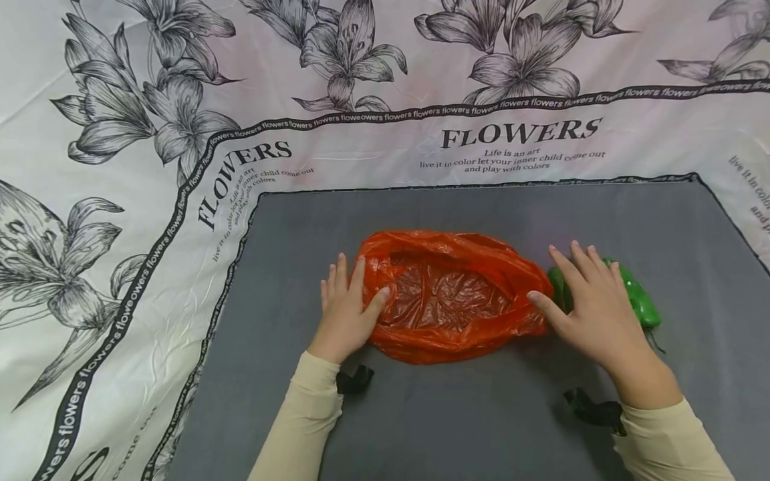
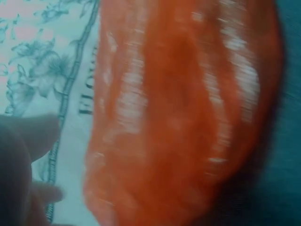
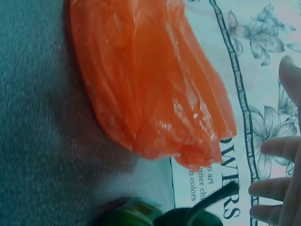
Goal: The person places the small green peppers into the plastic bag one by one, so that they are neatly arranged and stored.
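Observation:
An orange-red plastic bag (image 1: 445,344) stands on the grey cloth with its mouth spread wide, its crinkled inside showing in the head view. My left hand (image 1: 344,310) is at the bag's left end, fingers spread, thumb overlapping the rim. On the other side, my right hand (image 1: 595,314) has its fingers extended, with the thumb close to the bag's right end. Glossy green peppers (image 1: 642,300) lie beneath and beside that hand, partly hidden by it. In the right wrist view a pepper stem (image 3: 214,197) sticks up below the bag (image 3: 150,94).
The grey cloth panel (image 1: 457,427) has a white border (image 1: 361,150) printed with flowers and lettering. Black straps (image 1: 592,409) hang at both wrists, just past the cream sleeves (image 1: 307,407).

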A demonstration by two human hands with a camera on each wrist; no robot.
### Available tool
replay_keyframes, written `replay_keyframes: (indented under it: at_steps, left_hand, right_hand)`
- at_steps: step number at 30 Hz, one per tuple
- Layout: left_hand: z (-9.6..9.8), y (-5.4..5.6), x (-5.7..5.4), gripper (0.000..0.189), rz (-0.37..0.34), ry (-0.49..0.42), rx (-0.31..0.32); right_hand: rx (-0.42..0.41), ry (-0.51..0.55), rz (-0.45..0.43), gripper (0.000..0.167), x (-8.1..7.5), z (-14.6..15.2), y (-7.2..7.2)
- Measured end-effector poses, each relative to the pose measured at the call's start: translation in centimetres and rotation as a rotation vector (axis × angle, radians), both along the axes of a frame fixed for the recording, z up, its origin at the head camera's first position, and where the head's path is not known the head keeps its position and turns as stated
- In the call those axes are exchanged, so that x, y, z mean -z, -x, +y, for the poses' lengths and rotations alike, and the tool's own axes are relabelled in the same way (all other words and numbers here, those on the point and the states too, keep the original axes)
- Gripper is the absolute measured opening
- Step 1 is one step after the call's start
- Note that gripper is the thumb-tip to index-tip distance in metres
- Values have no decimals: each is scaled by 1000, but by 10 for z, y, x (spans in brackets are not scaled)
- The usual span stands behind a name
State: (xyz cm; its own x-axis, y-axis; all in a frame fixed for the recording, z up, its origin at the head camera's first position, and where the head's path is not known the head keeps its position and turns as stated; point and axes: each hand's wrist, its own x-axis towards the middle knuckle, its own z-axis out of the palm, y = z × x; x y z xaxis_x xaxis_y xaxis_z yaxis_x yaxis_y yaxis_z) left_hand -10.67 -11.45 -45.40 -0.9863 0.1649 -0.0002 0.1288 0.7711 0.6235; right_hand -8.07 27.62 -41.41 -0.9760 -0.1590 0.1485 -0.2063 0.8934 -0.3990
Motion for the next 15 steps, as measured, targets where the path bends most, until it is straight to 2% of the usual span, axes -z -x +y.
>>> replay_keyframes:
  at_steps: [4,7,10,15]
  left_hand:
    - [-4,1,16,91,-4,-63,-87]
    - [-7,0,26,93,-26,-115,-128]
    - [-8,1,31,91,-54,-151,-134]
    - [-5,4,36,85,-76,-133,-97]
  right_hand:
    - [20,28,-8,77,2,7,0]
    - [35,52,1,68,4,12,0]
    - [76,61,16,62,5,15,1]
    - [215,43,-9,63,5,22,0]
